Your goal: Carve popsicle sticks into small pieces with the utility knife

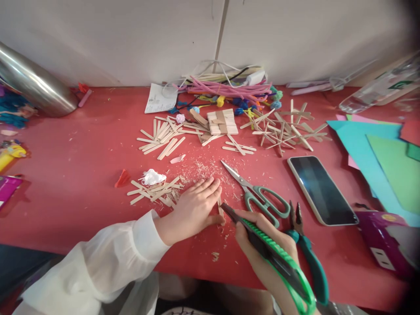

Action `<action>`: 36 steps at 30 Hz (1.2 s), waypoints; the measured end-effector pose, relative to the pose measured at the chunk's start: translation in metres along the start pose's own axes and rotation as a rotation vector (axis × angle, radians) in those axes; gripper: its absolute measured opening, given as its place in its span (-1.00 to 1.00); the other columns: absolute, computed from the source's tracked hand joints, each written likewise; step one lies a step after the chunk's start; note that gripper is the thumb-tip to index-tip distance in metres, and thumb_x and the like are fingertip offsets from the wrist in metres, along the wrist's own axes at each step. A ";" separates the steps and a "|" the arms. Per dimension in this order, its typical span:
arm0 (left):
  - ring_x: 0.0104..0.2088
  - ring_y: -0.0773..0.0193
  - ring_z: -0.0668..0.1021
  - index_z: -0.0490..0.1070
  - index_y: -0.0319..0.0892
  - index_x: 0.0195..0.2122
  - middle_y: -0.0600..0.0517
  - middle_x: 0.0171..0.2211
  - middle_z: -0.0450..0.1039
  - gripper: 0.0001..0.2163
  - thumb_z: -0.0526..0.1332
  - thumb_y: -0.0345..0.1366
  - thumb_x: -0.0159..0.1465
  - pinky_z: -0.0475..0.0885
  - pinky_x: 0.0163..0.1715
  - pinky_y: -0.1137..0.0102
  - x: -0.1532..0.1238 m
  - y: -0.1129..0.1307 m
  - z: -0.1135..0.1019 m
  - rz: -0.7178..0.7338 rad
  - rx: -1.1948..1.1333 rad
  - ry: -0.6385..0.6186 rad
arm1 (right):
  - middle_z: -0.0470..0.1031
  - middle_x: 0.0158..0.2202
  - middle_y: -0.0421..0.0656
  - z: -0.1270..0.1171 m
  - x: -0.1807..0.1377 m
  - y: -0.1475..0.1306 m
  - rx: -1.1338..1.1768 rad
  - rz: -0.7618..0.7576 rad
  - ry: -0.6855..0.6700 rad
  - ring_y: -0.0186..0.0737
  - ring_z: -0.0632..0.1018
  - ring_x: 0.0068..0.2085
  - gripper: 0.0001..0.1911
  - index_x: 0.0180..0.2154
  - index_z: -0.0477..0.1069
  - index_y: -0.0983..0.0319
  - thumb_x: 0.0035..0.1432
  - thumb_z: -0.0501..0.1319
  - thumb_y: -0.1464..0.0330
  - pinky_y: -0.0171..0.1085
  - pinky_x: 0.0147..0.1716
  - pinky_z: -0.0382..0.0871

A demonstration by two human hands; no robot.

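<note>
My left hand (195, 204) is pressed down on the red table, pinning a wooden craft stick (221, 211) between its fingertips and thumb. My right hand (274, 249) is wrapped around a green and black utility knife (262, 239). The knife's dark tip touches or nearly touches the stick, close to my left thumb. Fine wood shavings (205, 168) lie scattered beyond my left fingers. Beside that hand is a loose pile of craft sticks (154, 192) with a white crumpled lump (153, 176) at its edge.
Grey-green scissors (262, 197), teal pliers (306, 249) and a phone (323, 190) lie right of my hands. Farther back are more craft sticks (292, 129), a banded stick bundle (223, 122) and pink pipe cleaners (226, 89). Coloured paper (367, 148) and a steel bottle (36, 83) flank them.
</note>
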State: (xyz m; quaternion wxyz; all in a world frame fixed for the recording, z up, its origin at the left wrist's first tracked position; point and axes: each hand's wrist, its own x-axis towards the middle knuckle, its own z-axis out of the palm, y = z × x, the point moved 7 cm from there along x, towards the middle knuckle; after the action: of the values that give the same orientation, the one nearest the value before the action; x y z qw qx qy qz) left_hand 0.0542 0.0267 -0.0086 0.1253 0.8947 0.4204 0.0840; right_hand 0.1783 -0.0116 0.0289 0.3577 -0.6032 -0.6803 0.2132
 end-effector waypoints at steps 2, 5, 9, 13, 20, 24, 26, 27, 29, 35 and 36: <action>0.22 0.10 0.18 0.21 -0.37 0.13 -0.22 0.19 0.14 -0.42 0.15 -0.03 0.21 0.18 0.18 0.19 0.000 0.001 0.000 0.002 0.009 0.005 | 0.42 -0.66 -0.34 0.000 0.002 0.005 0.024 0.092 -0.005 -0.41 0.39 -0.69 -0.88 -0.35 0.45 0.16 0.02 0.16 0.38 -0.46 -0.64 0.36; 0.21 0.09 0.19 0.23 -0.40 0.11 -0.23 0.18 0.15 -0.43 0.15 -0.05 0.21 0.18 0.18 0.20 0.000 0.002 -0.001 0.007 0.024 0.006 | 0.41 -0.67 -0.33 0.003 0.002 0.023 0.143 0.272 -0.002 -0.36 0.43 -0.67 -0.91 -0.38 0.45 0.15 -0.03 0.20 0.37 -0.43 -0.66 0.36; 0.20 0.08 0.20 0.24 -0.39 0.10 -0.21 0.18 0.17 -0.45 0.15 -0.05 0.22 0.18 0.18 0.20 0.000 0.003 -0.001 0.013 0.041 0.018 | 0.55 -0.52 -0.20 0.012 0.002 0.045 0.297 0.345 -0.019 -0.24 0.56 -0.56 -0.88 -0.34 0.39 0.19 0.10 0.12 0.31 -0.30 -0.54 0.48; 0.20 0.10 0.21 0.24 -0.39 0.10 -0.21 0.17 0.18 -0.46 0.11 -0.05 0.25 0.18 0.18 0.21 0.000 0.004 -0.002 0.017 0.044 0.035 | 0.58 -0.48 -0.14 0.017 -0.001 0.054 0.347 0.342 -0.025 -0.19 0.58 -0.55 -0.83 -0.28 0.34 0.22 0.18 0.04 0.30 -0.24 -0.52 0.51; 0.21 0.06 0.19 0.23 -0.40 0.11 -0.21 0.18 0.15 -0.44 0.12 -0.04 0.23 0.18 0.18 0.19 0.000 0.002 -0.001 0.007 0.035 -0.003 | 0.50 -0.58 -0.24 -0.003 -0.005 0.016 0.129 0.190 0.056 -0.28 0.52 -0.59 -0.89 -0.34 0.43 0.17 0.02 0.17 0.35 -0.37 -0.58 0.41; 0.21 0.05 0.19 0.24 -0.41 0.10 -0.22 0.17 0.17 -0.37 0.02 0.08 0.23 0.17 0.18 0.18 0.001 0.000 -0.002 -0.004 0.000 0.026 | 0.47 -0.60 -0.28 -0.007 -0.007 -0.003 -0.023 0.023 0.046 -0.37 0.47 -0.63 -0.87 -0.29 0.40 0.19 0.07 0.14 0.40 -0.43 -0.55 0.39; 0.21 0.05 0.19 0.24 -0.40 0.10 -0.23 0.16 0.18 -0.34 0.02 0.11 0.21 0.17 0.18 0.19 0.001 0.000 -0.002 -0.008 -0.004 0.028 | 0.48 -0.57 -0.28 -0.004 -0.008 -0.006 -0.064 -0.064 0.023 -0.40 0.45 -0.66 -0.88 -0.28 0.38 0.20 0.09 0.13 0.42 -0.44 -0.56 0.39; 0.21 0.04 0.19 0.24 -0.40 0.10 -0.23 0.16 0.18 -0.35 0.03 0.10 0.21 0.17 0.18 0.19 0.001 0.000 -0.002 -0.009 -0.001 0.023 | 0.49 -0.56 -0.28 -0.001 -0.009 -0.006 -0.062 -0.086 0.011 -0.42 0.44 -0.67 -0.88 -0.27 0.38 0.20 0.10 0.13 0.42 -0.44 -0.57 0.38; 0.21 0.05 0.18 0.23 -0.39 0.11 -0.23 0.17 0.17 -0.39 0.06 0.05 0.23 0.17 0.18 0.19 0.001 0.001 -0.002 -0.011 0.010 0.005 | 0.50 -0.54 -0.27 0.003 -0.009 -0.004 -0.047 -0.114 -0.002 -0.43 0.43 -0.68 -0.87 -0.26 0.37 0.21 0.10 0.12 0.43 -0.45 -0.59 0.38; 0.21 0.05 0.17 0.22 -0.40 0.12 -0.21 0.18 0.15 -0.42 0.10 -0.01 0.23 0.16 0.18 0.20 0.000 0.001 -0.004 -0.014 0.018 -0.018 | 0.51 -0.48 -0.25 0.009 -0.010 -0.006 -0.021 -0.210 -0.037 -0.41 0.51 -0.57 -0.82 -0.22 0.35 0.21 0.10 0.10 0.49 -0.46 -0.47 0.42; 0.21 0.04 0.18 0.22 -0.40 0.12 -0.21 0.18 0.16 -0.42 0.09 -0.01 0.24 0.16 0.18 0.20 0.000 0.001 -0.004 -0.014 0.017 -0.015 | 0.52 -0.46 -0.24 0.009 -0.010 -0.007 -0.021 -0.226 -0.046 -0.40 0.53 -0.54 -0.81 -0.21 0.35 0.21 0.10 0.10 0.49 -0.45 -0.45 0.43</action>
State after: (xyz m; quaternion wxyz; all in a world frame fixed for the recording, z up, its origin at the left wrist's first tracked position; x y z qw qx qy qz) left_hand 0.0542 0.0271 -0.0049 0.1218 0.8933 0.4265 0.0727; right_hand 0.1673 -0.0218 0.0255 0.3574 -0.5213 -0.7543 0.1778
